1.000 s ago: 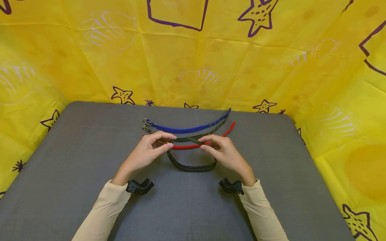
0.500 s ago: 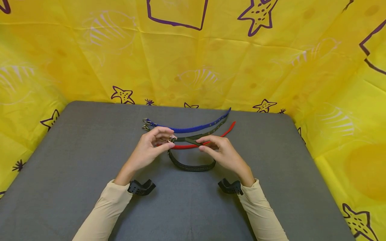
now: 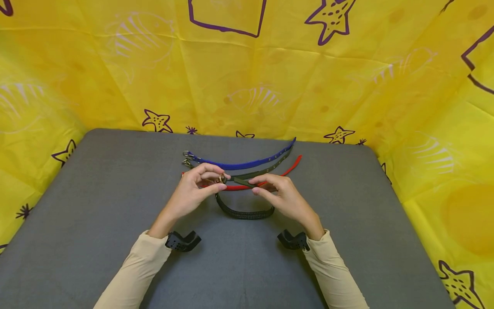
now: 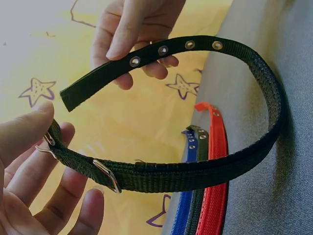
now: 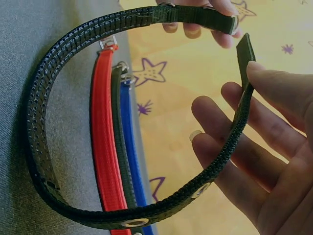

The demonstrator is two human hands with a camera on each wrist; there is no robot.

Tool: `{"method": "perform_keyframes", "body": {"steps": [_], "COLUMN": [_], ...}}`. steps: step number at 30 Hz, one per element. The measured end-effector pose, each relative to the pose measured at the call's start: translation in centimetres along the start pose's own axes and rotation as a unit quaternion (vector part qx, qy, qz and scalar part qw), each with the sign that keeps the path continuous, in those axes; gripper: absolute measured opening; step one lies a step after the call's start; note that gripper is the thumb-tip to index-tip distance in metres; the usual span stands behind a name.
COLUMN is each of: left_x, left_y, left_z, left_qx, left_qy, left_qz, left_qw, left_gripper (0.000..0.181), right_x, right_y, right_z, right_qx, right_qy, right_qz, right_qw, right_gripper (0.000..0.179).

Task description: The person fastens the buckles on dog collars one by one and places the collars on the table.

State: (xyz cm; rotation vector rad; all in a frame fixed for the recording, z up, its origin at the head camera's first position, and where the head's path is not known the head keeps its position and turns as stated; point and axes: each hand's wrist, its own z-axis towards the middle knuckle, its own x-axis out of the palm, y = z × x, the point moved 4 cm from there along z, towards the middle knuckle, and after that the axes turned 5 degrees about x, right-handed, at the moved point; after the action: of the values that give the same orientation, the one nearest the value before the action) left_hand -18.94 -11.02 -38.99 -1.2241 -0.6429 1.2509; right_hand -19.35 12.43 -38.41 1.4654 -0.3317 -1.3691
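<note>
Right hand [image 3: 287,195] pinches dark collar [image 3: 245,215], partly hiding red collar [image 3: 236,188]; blue collar [image 3: 239,166] beyond.

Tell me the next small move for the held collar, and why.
Probably, the right hand should feed the tip of the collar into the buckle: it pinches the collar just behind that tip, the left hand holds the buckle end, and the tip sits near the buckle, not yet through it.

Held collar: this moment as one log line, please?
left grip: pinches buckle end; right grip: pinches near free tip; dark collar: unfastened; table: red collar, green collar, blue collar
</note>
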Motion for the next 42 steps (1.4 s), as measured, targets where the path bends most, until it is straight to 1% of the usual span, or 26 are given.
{"method": "perform_keyframes", "body": {"steps": [3,5,9,13,19,25,28,34,39,42], "left_x": [0.0,0.0,0.1,0.3,0.5,0.5,0.5,0.8,1.0,1.1], "left_y": [0.0,-0.1,-0.2,-0.4,-0.5,-0.4,-0.4,-0.3,-0.4,-0.5], "left_z": [0.0,0.0,0.0,-0.1,-0.2,-0.3,-0.3,-0.4,-0.4,-0.4], "left_qx": [-0.016,-0.020,-0.016,-0.010,-0.006,-0.012,-0.015,-0.017,-0.019,-0.012], "left_qy": [-0.005,-0.005,0.002,0.011,0.020,0.020,0.028,0.051,0.052,0.054], "left_qz": [0.015,0.033,0.067,0.083,0.091,0.094,0.099,0.094,0.099,0.104], "left_qw": [0.9997,0.9992,0.9976,0.9964,0.9956,0.9953,0.9946,0.9941,0.9936,0.9931], "left_gripper": [0.030,0.031,0.032,0.030,0.028,0.028,0.027,0.026,0.025,0.025], "right_x": [0.1,0.2,0.3,0.5,0.6,0.5,0.5,0.8,0.9,0.9], "right_y": [0.0,0.0,0.1,0.1,0.4,0.6,0.7,0.6,0.8,0.8], "right_z": [0.1,0.2,0.2,0.1,0.0,0.0,0.0,0.0,-0.1,0.0], "right_qx": [-0.001,0.000,0.001,-0.004,-0.020,-0.035,-0.043,-0.053,-0.059,-0.062], "right_qy": [-0.002,-0.002,-0.003,-0.003,0.001,0.009,0.012,0.017,0.018,0.017], "right_qz": [0.001,0.002,0.002,0.001,-0.004,-0.013,-0.018,-0.020,-0.022,-0.023], "right_qw": [1.0000,1.0000,1.0000,1.0000,0.9998,0.9993,0.9988,0.9982,0.9978,0.9977], "right_gripper": [0.020,0.019,0.019,0.019,0.018,0.017,0.018,0.018,0.017,0.017]}}
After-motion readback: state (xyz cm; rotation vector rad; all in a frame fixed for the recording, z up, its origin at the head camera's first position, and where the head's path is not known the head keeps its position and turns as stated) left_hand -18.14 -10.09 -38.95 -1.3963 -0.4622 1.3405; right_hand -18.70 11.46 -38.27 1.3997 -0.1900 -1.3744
